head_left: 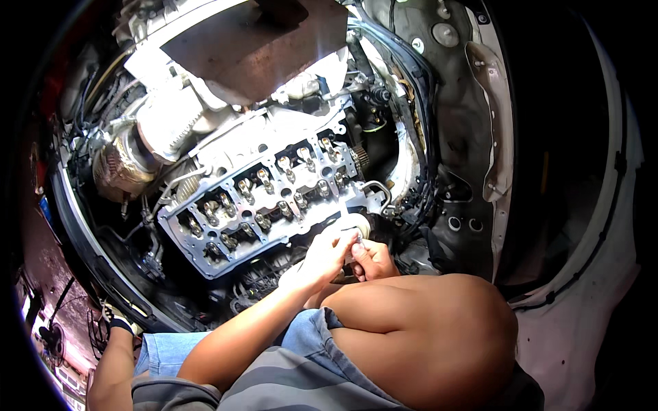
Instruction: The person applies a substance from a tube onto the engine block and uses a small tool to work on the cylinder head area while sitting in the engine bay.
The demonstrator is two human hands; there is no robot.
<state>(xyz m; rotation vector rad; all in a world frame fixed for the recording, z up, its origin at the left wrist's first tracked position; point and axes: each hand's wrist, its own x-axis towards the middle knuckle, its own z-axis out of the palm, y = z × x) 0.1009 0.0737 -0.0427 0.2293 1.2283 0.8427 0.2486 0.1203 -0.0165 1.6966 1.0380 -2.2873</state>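
Note:
Over the near right edge of an exposed engine cylinder head (226,264), my two hands meet in front of me. My left hand (330,252) has its fingers pinched together. Against them, with thumb and fingers curled in, is my right hand (373,260). Between the fingertips is something small and shiny, too small to name. A pale, round thing (358,222) sits just beyond the fingertips; glare hides its kind, and I cannot tell whether it is held. Rows of metal valve rockers (285,164) show in the open cylinder head.
A bent metal pipe (379,193) stands right of the cylinder head. Dark hoses and cables (426,103) run down the right side. A brownish flat panel (257,58) covers the far part. My bent knee (445,322) is close to my right hand.

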